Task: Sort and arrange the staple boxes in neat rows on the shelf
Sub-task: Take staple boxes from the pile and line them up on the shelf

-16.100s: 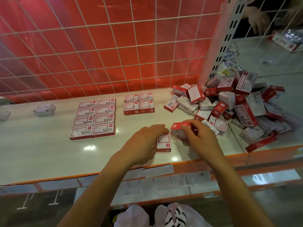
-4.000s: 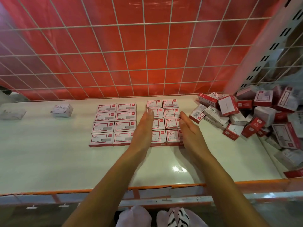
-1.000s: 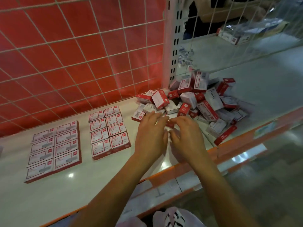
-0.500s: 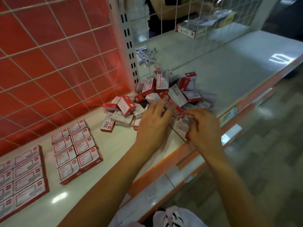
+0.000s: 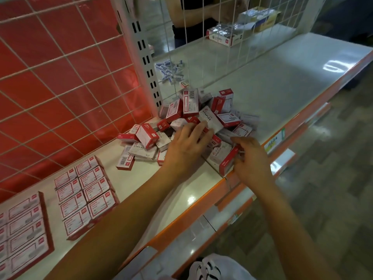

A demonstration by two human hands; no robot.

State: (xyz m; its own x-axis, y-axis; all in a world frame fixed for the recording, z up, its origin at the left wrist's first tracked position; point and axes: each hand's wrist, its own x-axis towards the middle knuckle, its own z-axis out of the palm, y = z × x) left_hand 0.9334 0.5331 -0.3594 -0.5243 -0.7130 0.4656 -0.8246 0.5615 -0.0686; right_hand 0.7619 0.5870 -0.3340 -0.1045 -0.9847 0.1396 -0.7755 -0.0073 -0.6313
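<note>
The left grip (image 5: 187, 147) is resting with spread fingers on the loose pile of staple boxes (image 5: 193, 116), which is lying at 1 o'clock of the shelf (image 5: 131, 178). The right grip (image 5: 249, 158), at 3 o'clock of the left one, is pinching one red-and-white staple box (image 5: 227, 161) near the front edge of the shelf. Two neat blocks of boxes (image 5: 86, 197) are lying flat at 8 o'clock of the pile.
</note>
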